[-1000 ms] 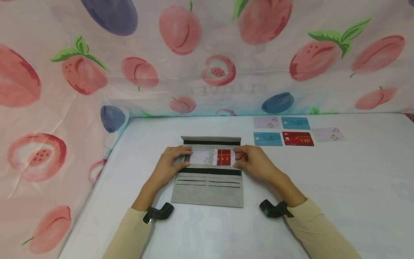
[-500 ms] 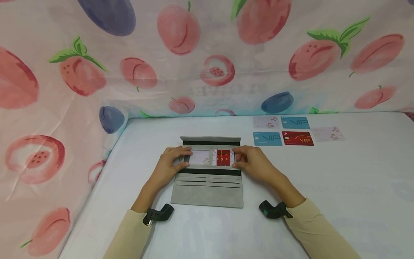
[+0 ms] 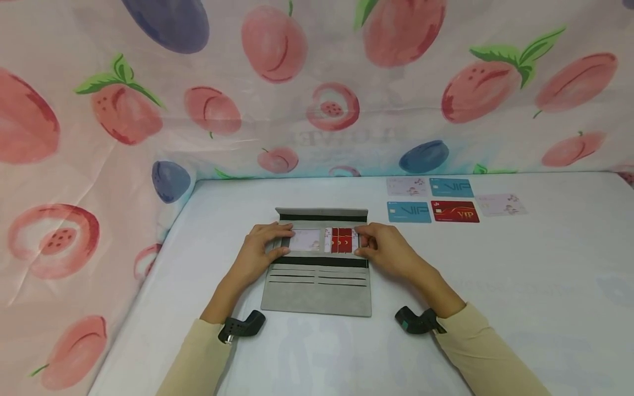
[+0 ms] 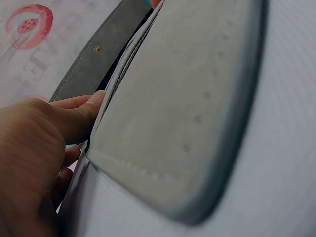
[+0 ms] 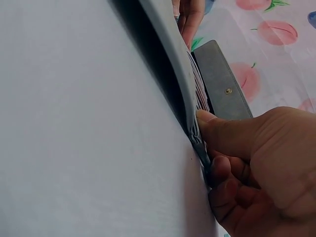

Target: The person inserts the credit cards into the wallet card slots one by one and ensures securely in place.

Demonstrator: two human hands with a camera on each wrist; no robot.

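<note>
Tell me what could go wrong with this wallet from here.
Skewing: the left hand and right hand grip opposite sides of the open wallet, so an uneven pull could twist it.

Bumping: the nearer blue card lies loose just beyond the right hand, which might nudge it if it reaches forward.

Creasing: the far flap is unfastened, so it might fold crooked if the wallet gets closed.

Wallet: landmark. Left edge: blocked by the left hand. Right edge: blocked by the right hand. Near side: open bench, a lane between two wrist cameras. Beyond, to the right: five flat cards, passable above. Farther behind: upright fruit-patterned backdrop, a barrier. Overhead, between hands: open access.
</note>
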